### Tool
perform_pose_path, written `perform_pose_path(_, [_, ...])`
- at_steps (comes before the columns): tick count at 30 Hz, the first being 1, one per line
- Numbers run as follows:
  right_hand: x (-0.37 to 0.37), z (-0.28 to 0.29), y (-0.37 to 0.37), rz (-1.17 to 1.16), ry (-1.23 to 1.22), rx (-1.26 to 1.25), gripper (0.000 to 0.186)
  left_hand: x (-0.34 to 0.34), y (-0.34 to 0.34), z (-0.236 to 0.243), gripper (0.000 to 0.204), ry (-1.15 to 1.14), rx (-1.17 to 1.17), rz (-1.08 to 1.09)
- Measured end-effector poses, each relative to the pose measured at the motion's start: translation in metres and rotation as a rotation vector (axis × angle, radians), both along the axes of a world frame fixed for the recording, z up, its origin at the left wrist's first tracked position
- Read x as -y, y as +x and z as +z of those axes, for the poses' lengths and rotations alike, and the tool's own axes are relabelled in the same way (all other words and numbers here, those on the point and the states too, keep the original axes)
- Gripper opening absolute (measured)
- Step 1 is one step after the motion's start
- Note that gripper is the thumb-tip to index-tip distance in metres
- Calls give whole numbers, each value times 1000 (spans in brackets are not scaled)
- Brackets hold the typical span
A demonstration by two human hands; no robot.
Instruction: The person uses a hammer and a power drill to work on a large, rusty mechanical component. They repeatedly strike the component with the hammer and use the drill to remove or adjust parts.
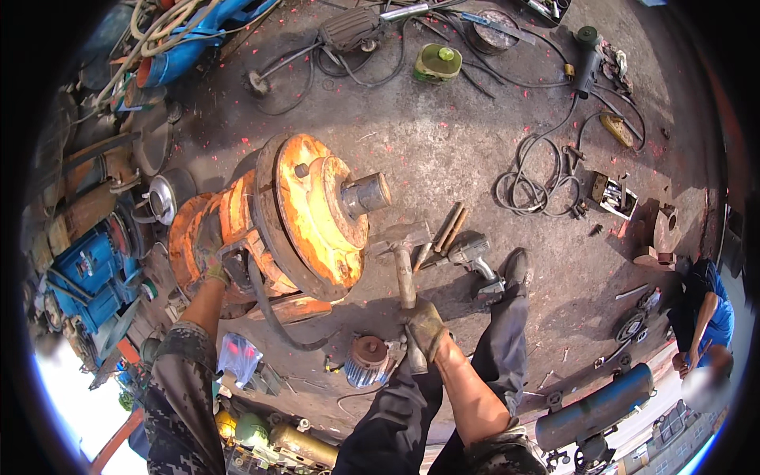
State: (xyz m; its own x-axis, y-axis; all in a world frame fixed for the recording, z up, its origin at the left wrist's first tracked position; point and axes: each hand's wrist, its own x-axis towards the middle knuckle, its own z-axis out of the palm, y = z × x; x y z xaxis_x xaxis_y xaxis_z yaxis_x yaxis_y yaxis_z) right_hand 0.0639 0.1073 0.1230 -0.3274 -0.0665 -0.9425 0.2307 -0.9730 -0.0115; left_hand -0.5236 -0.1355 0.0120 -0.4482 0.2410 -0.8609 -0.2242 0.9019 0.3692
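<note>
My right hand [427, 328], in a work glove, is closed around the wooden handle of a sledgehammer [406, 281]. The hammer's metal head points away from me, just in front of the shaft end of a large orange motor-like machine [317, 214]. This machine lies on its side, with a round flange and a bare steel shaft [366, 195] facing right. My left hand [212, 261], also gloved, touches the machine's near side by a dark opening and a black cable. Its fingers blend into the housing and are hard to make out.
An impact wrench [475, 257] and two rods [450, 228] lie right of the hammer. Below the machine is a small motor [368, 360]. Coiled cable [534, 178], an angle grinder [587, 63] and a green container [437, 62] lie farther off. Another person [704, 309] is at the right.
</note>
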Motion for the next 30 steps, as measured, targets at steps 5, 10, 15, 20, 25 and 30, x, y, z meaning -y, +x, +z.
perform_pose_path(5, [-22, 27, 28, -120, 162, 150, 22, -27, 20, 18, 33, 45, 18, 488])
perform_pose_path(10, [-100, 40, 45, -557, 405, 197, 14, -50, 44, 36, 33, -22, -228, -2])
perform_pose_path(15, [-176, 54, -8, -826, 473, 320, 8, -91, 83, 66, 34, -136, -761, -624])
perform_pose_path(20, [-137, 32, -99, -249, 371, 100, 11, -151, 94, 92, 34, -79, -965, -738])
perform_pose_path(25, [-176, 19, -74, -229, 204, -65, 12, -158, 106, 107, 35, -90, -997, -752])
perform_pose_path(30, [-197, 43, -58, -538, 429, 103, 6, -161, 107, 115, 37, -81, -1029, -756])
